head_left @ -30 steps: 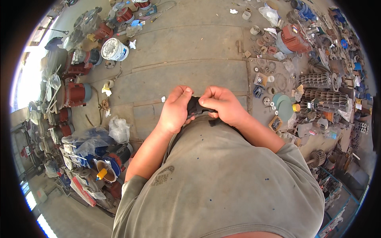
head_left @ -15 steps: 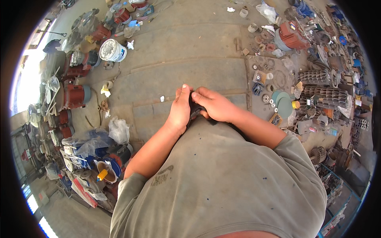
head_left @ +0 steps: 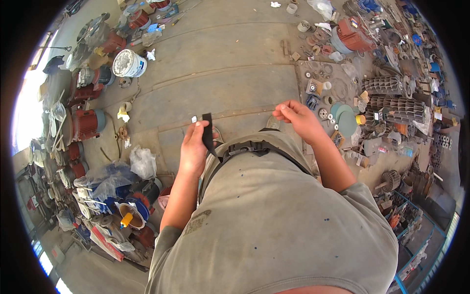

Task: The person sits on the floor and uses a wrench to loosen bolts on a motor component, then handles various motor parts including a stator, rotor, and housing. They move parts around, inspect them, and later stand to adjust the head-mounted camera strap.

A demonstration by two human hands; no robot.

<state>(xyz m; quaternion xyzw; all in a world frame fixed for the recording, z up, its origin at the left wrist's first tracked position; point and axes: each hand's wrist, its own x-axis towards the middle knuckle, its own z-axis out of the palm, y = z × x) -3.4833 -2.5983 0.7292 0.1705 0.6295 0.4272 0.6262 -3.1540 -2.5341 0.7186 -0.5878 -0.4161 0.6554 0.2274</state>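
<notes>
A black webbing belt [head_left: 298,165] with a black buckle [head_left: 250,146] runs round my waist over the grey shirt. My left hand [head_left: 195,144] pinches the belt's loose strap end [head_left: 207,128] between thumb and fingers; the strap stands up beside the thumb and slopes down toward the buckle. To the right of the buckle, my right hand [head_left: 297,118] is raised clear of the belt. Its fingers are curled together with the thumb, and nothing shows in them. The buckle looks fastened. Parts of my shoes show just beyond the waist.
On the left stand a white bucket [head_left: 129,64], red motors [head_left: 87,124] and a clear plastic bag [head_left: 143,161]. On the right lie green discs [head_left: 347,122], finned metal cores [head_left: 399,108] and a large red motor [head_left: 353,35]. Metal plates cover the floor ahead.
My hands were together at the waist, hiding the buckle. They have moved apart, the left drawing the strap end leftward and the right letting go. The belt and buckle now show.
</notes>
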